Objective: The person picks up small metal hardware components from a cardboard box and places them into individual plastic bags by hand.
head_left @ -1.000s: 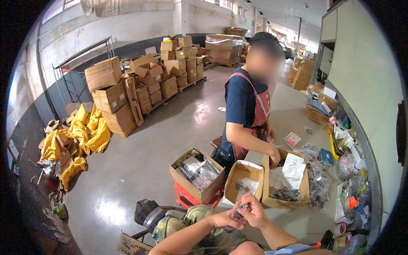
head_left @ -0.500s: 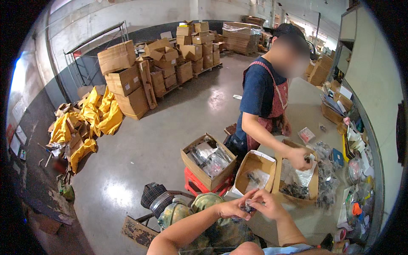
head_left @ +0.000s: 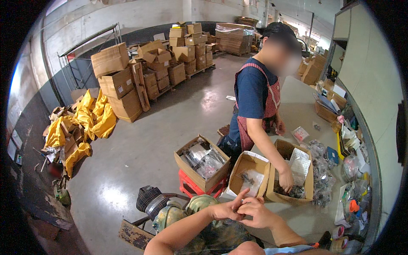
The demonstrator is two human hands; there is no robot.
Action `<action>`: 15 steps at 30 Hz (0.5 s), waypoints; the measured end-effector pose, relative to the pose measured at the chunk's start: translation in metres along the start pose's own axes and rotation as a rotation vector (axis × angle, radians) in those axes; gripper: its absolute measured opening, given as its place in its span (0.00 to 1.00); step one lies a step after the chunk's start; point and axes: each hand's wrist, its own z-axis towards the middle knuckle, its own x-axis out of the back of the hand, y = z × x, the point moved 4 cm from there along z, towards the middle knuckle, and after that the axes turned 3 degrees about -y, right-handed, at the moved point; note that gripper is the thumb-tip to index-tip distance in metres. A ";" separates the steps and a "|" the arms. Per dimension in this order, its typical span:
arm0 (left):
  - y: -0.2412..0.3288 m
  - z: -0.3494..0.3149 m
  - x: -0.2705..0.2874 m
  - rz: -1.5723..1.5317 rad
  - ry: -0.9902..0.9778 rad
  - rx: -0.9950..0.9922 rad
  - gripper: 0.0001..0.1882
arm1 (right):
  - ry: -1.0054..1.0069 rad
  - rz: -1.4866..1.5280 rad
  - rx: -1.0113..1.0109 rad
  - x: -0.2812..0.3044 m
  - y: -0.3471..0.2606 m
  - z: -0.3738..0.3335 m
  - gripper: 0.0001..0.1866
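My left hand [head_left: 228, 210] and my right hand [head_left: 256, 213] meet low in the middle, above the table's near edge. The left index finger points up and outward while its other fingers curl in. The right fingers are bent and press against the left ones. Whatever small thing lies between them is hidden by the fingers. Just beyond my hands stands an open carton [head_left: 249, 171] with a few dark small parts and clear plastic in it. To its right, a second carton [head_left: 276, 197] holds dark parts and clear bags.
Across the table a co-worker [head_left: 259, 93] reaches a hand [head_left: 286, 180] into the second carton. A carton of bagged parts [head_left: 202, 163] rests on a red stool [head_left: 187, 183]. Clear bags [head_left: 323, 174] heap at the right. A blue box [head_left: 332, 155] lies beyond them.
My left index finger has stretched out, and the small dark thing seen between my fingers is now hidden. The co-worker's hand has gone down into the carton. The view has shifted slightly.
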 end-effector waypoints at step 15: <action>-0.008 0.003 0.032 0.485 0.350 -0.082 0.19 | 0.468 0.087 -0.311 -0.006 0.025 -0.021 0.06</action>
